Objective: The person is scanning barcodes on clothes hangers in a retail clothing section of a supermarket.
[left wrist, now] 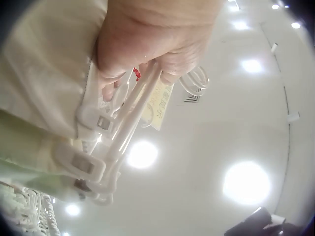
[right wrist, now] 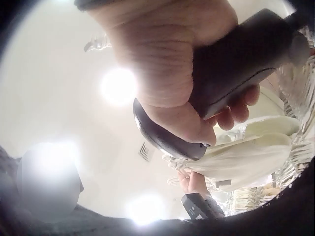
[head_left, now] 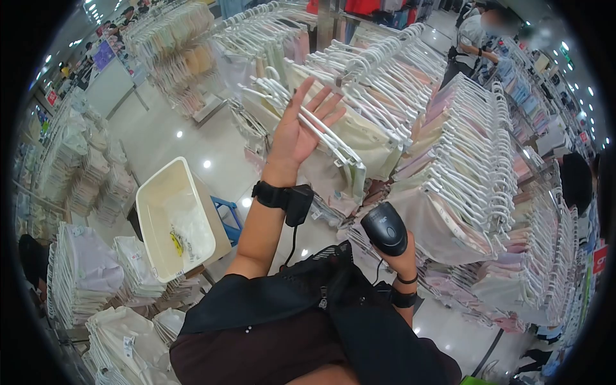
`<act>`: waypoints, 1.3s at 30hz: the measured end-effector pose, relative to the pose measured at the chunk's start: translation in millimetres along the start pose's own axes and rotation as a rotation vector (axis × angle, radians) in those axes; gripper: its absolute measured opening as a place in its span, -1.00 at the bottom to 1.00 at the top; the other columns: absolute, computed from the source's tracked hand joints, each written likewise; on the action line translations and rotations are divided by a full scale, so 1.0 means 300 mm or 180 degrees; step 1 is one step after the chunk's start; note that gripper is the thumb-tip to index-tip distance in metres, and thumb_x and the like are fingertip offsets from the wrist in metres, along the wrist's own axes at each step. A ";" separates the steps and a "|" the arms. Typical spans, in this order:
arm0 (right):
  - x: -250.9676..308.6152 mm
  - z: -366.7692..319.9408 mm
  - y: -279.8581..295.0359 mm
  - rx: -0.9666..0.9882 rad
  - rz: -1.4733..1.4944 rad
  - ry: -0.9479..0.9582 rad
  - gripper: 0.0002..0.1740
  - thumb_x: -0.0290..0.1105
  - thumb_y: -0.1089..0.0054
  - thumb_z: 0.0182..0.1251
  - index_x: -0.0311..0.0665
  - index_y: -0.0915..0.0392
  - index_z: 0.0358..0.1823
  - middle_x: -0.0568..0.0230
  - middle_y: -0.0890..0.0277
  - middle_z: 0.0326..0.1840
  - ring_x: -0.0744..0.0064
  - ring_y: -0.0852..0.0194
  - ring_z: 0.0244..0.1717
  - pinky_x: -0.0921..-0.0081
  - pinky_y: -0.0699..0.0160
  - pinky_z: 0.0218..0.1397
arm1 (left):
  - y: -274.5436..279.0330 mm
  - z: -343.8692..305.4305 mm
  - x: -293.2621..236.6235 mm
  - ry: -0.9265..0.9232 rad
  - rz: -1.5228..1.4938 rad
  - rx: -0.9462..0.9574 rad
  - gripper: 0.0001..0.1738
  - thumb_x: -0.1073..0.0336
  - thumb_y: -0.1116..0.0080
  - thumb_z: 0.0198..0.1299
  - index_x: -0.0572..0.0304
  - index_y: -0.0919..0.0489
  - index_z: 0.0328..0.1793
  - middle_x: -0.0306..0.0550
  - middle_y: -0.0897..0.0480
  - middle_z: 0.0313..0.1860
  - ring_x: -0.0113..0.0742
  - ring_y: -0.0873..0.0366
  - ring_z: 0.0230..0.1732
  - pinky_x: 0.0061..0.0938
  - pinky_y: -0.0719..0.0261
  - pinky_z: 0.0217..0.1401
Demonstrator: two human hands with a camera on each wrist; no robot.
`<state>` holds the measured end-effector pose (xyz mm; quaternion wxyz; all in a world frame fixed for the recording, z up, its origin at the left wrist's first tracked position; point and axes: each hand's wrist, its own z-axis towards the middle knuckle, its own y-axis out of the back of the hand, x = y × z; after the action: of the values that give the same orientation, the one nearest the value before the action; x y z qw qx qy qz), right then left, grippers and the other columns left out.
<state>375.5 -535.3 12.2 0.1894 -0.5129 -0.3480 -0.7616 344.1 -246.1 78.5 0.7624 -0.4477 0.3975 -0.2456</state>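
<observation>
My left hand (head_left: 296,133) has its palm up and fingers spread, with the thumb over several white clip hangers (head_left: 335,142) lying across the palm. Pale cream and green garments (left wrist: 42,81) hang from these hangers in the left wrist view, where a yellow tag (left wrist: 160,105) shows beside my left hand (left wrist: 152,42). Lower right of it, my right hand (head_left: 403,260) grips a black handheld scanner (head_left: 385,230). The right wrist view shows the fingers of my right hand (right wrist: 170,64) wrapped round the scanner's dark handle (right wrist: 231,64).
Racks of pastel garments on white hangers (head_left: 471,154) stand ahead and to the right, with more racks (head_left: 86,263) at the left. A cream bin (head_left: 183,218) with a few small items inside stands at the left by a blue frame (head_left: 230,221). A person (head_left: 471,45) stands at the upper right.
</observation>
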 end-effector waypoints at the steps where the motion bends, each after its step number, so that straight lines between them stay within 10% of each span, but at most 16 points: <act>1: -0.010 0.001 0.006 0.0109 -0.0042 0.0118 -0.70 -0.52 -0.33 -0.24 -0.37 -0.51 -0.36 0.23 -0.54 -0.46 0.46 -0.48 -0.45 0.55 -0.43 -0.30 | -0.010 -0.011 -0.016 -0.0066 0.0038 -0.0118 -0.46 0.10 0.12 0.26 0.09 -0.13 0.31 0.21 -0.12 0.28 0.11 -0.14 0.29 0.00 -0.19 0.29; 8: 0.012 0.026 -0.013 0.0723 0.0015 0.0066 -0.49 -0.43 -0.32 -0.28 -0.40 -0.48 -0.16 0.09 -0.54 -0.29 0.19 -0.52 -0.26 0.45 -0.41 -0.11 | 0.044 -0.132 -0.191 -0.0187 0.0553 -0.0751 -0.58 0.18 0.19 0.30 0.01 -0.19 0.27 0.09 -0.46 -0.12 -0.24 -0.52 -0.18 -0.33 -0.56 -0.07; 10: 0.003 0.038 -0.029 0.0716 0.0001 0.0200 -0.49 -0.43 -0.32 -0.27 -0.40 -0.47 -0.15 0.09 -0.54 -0.28 0.21 -0.52 -0.26 0.45 -0.41 -0.11 | 0.051 -0.177 -0.241 0.0329 -0.0609 0.0257 -0.59 0.22 0.28 0.33 0.00 -0.18 0.30 -0.02 -0.43 -0.25 -0.53 -0.42 -0.46 -0.54 -0.54 -0.40; 15: 0.032 0.085 -0.087 0.0996 0.0219 0.0376 -0.50 -0.46 -0.33 -0.24 -0.40 -0.47 -0.13 0.14 -0.55 -0.28 0.34 -0.52 -0.28 0.49 -0.41 -0.13 | 0.047 -0.303 -0.328 0.0728 -0.2233 -0.0141 -0.55 0.30 0.40 0.33 0.31 -0.10 0.31 -0.22 -0.17 -0.52 -0.63 -0.06 -0.83 -0.72 -0.17 -0.89; 29: 0.061 0.209 -0.255 0.1730 0.0272 0.0635 -0.42 -0.45 -0.29 -0.20 -0.44 -0.40 -0.02 0.08 -0.51 -0.18 0.31 -0.49 -0.18 0.49 -0.39 -0.05 | 0.063 -0.449 -0.357 0.1073 -0.1191 -0.0557 -0.53 0.32 0.42 0.31 0.38 -0.04 0.31 -0.15 -0.22 -0.51 -0.60 -0.04 -0.83 -0.70 -0.08 -0.86; 39: -0.051 0.157 -0.264 0.0848 0.0103 -0.0089 -0.53 -0.49 -0.42 -0.27 -0.40 -0.46 -0.23 0.21 -0.52 -0.33 0.45 -0.46 -0.32 0.53 -0.40 -0.19 | 0.301 -0.645 -0.526 0.0432 0.0601 -0.1743 -0.67 0.36 0.21 0.17 0.42 -0.33 0.01 -0.14 -0.38 -0.42 -0.54 -0.24 -0.55 -0.69 -0.25 -0.61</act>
<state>361.1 -447.8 -17.5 0.2632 -0.4993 -0.4404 -0.6982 97.0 -182.0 5.3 0.6044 -0.5804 0.5388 -0.0866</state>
